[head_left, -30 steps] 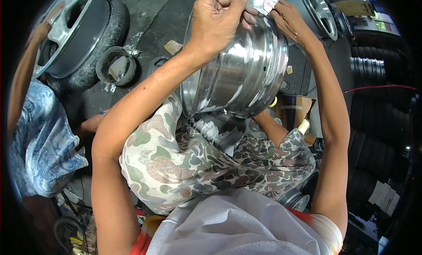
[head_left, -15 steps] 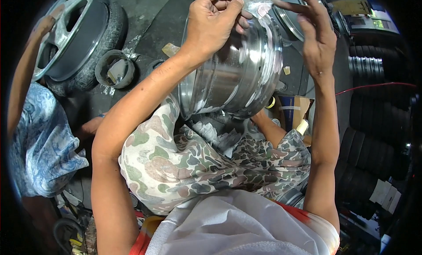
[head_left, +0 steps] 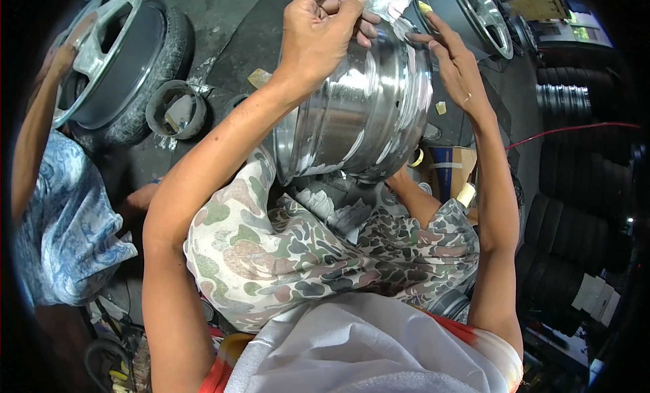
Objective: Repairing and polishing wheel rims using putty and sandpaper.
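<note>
A shiny silver wheel rim rests on my lap over camouflage shorts. My left hand is closed at the rim's top edge, pinching a crumpled piece of silvery film stuck there. My right hand has its fingers spread and lies flat against the rim's right edge just below the film. Scraps of peeled film lie on my lap under the rim.
Another person in a blue patterned shirt sits at my left, an arm on a tyre with an alloy wheel. A small grey ring lies on the floor. Stacked tyres stand at right, another wheel behind, a cardboard box below.
My right hand let go of the film at the top and dropped down the rim's right edge, fingers now spread. My left hand kept its pinch at the top.
</note>
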